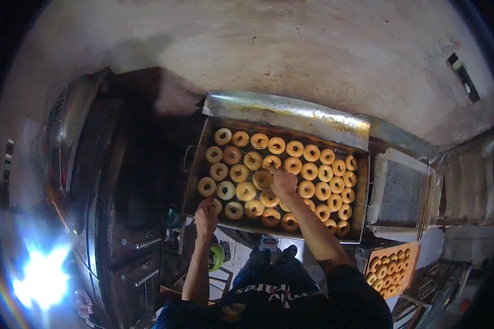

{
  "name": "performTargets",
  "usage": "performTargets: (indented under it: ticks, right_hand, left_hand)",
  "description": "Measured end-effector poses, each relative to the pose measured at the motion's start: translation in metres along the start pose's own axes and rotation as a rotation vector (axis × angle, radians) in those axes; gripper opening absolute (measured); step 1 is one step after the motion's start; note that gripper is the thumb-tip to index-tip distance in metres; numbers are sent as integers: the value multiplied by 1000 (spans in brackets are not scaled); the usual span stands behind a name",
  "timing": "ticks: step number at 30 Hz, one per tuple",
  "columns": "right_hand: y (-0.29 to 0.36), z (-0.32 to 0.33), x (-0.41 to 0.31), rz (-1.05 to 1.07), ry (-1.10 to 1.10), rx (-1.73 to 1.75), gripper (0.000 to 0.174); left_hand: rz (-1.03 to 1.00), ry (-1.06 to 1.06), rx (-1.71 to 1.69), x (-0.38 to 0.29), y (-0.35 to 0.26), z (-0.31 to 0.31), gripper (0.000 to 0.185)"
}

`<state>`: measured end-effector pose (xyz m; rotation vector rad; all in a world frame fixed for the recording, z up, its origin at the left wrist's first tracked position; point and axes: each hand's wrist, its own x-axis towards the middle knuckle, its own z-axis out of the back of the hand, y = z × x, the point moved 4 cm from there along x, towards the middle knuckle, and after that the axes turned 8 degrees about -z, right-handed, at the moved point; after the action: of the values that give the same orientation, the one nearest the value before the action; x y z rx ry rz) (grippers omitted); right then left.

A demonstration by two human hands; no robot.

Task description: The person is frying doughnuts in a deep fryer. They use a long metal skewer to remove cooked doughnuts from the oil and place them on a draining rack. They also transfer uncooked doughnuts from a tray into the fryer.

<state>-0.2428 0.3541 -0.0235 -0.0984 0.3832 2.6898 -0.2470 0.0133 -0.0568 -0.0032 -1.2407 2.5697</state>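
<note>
Before me is a large rectangular metal frying vat (364, 193) with rows of ring doughnuts (306, 189) floating in it. Most are golden; a few at the left, such as one pale doughnut (226, 190), are lighter. My right hand (284, 183) reaches over the middle of the vat, its fingers closed on what looks like a thin stick (247, 156) pointing left among the doughnuts. At the vat's near left corner my left hand (206, 216) is closed, apparently around another thin stick that is hard to make out. It partly covers a doughnut (217, 206).
A bent sheet-metal splash guard (284, 115) rises along the vat's far side. To the right are a wire rack in a pale frame (401, 193) and an orange tray (411, 257) of doughnuts. A dark oven-like cabinet (136, 197) stands left. A green bowl (216, 258) sits below.
</note>
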Motion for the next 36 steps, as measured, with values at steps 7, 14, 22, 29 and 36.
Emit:
performTargets:
  ticks: [7, 14, 22, 29, 36]
  right_hand:
    - [19, 31, -41, 64, 4, 25, 48]
    - [0, -20, -46, 182, -132, 219, 44]
    - [-20, 34, -114, 76, 94, 61, 48]
    - [-13, 27, -107, 116, 45, 189, 46]
    - [-65, 37, -162, 120, 94, 45, 40]
  left_hand:
    - [1, -105, 126, -21, -6, 34, 29]
    - [30, -45, 74, -18, -22, 19, 33]
    - [83, -75, 242, 29, 18, 9, 31]
    - [44, 93, 437, 81, 56, -40, 31]
    - [118, 242, 440, 36, 34, -49, 32]
